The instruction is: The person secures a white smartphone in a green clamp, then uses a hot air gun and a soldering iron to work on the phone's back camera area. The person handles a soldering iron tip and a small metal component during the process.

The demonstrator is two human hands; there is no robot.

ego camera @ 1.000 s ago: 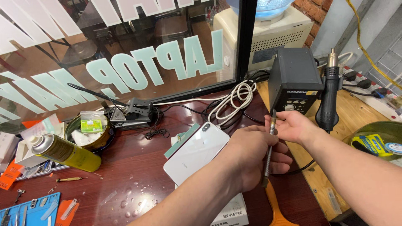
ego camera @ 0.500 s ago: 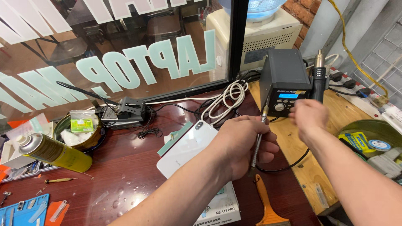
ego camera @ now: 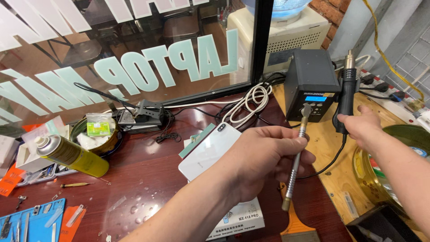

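Reaching farther now, right hand (ego camera: 363, 127) touches black hot-air wand (ego camera: 346, 96), fingers seemingly curled; left hand (ego camera: 264, 159) pinches metal tool (ego camera: 295, 163) over white phone (ego camera: 209, 150).

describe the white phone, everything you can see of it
The phone is a flat white slab with a glossy, glass-like back facing up and a small dark camera bump near its top corner. It lies tilted across a teal-edged pad on the dark red table. The left hand, which grips a thin metal tool, covers its lower end.

The left hand (ego camera: 264, 157) covers the white phone's (ego camera: 210, 150) lower right part. The brush (ego camera: 298, 226) runs off the bottom edge, and the blue mat (ego camera: 31, 222) is cut off at the corner.
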